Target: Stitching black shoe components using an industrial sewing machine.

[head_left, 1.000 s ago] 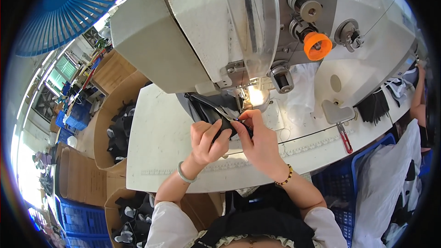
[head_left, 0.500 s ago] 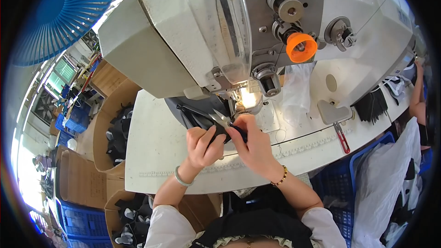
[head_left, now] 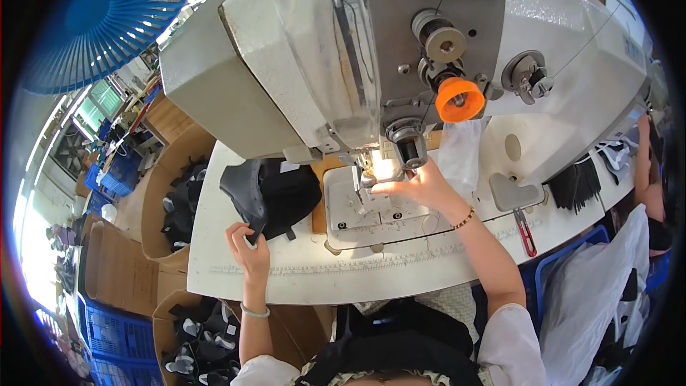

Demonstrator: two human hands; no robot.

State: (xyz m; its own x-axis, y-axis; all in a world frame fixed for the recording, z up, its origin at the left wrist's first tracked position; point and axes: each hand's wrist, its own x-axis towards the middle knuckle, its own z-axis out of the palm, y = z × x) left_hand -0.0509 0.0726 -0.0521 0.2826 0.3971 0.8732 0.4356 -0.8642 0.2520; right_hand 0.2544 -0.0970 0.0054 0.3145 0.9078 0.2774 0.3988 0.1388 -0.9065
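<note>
My left hand (head_left: 249,250) pinches the near corner of a black shoe upper (head_left: 289,196), which lies on the white table left of the needle. It has a smooth dark panel with a row of small holes and a white tag at its far edge. My right hand (head_left: 429,189) reaches to the lit needle area (head_left: 382,166) of the sewing machine (head_left: 250,78). Its thumb stretches left beneath the needle, while the other fingers are partly hidden behind the machine's thread parts, so their grip is unclear. The metal stitch plate (head_left: 379,218) lies below that hand.
An orange knob (head_left: 459,100) juts from the machine front. A red-handled tool (head_left: 527,232) lies on the right, near black strips (head_left: 575,175). Cartons (head_left: 161,204) of black pieces stand left. A blue fan (head_left: 93,14) is upper left; another person's arm (head_left: 647,171) shows far right.
My hands have moved apart: the left went left and nearer with the shoe upper, the right up to the needle. The thread snips seen at my right hand no longer show.
</note>
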